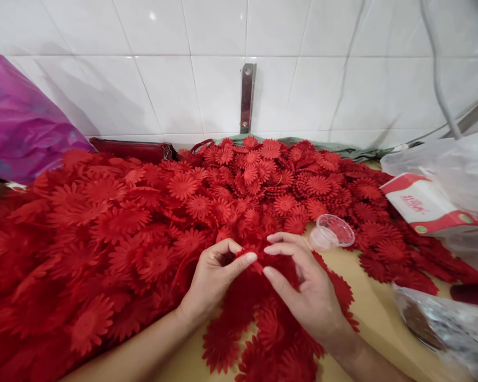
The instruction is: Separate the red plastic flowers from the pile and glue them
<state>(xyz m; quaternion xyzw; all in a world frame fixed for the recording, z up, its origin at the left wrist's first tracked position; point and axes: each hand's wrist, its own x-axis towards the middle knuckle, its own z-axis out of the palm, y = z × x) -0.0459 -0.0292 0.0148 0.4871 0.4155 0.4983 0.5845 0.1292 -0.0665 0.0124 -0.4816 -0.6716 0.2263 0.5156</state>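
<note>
Between thumb and fingers, my left hand [219, 273] pinches a red fabric flower piece [256, 265], its petals bunched together. My right hand [305, 281] is just to the right of it, thumb and fingers spread apart. The right thumb tip is close to the piece; whether it touches cannot be made out. Below both hands lie loose red petal layers [269, 326] on the tan tabletop [376, 323]. A big heap of flat red flower pieces [115, 228] surrounds the hands at the left and behind.
A clear plastic cup [332, 232] stands right of my hands. Farther right are a red-and-white box [432, 204] and a clear plastic bag [450, 329]. A purple bag [27, 116] fills the left, with a dark red purse [133, 150] near the tiled wall [163, 90].
</note>
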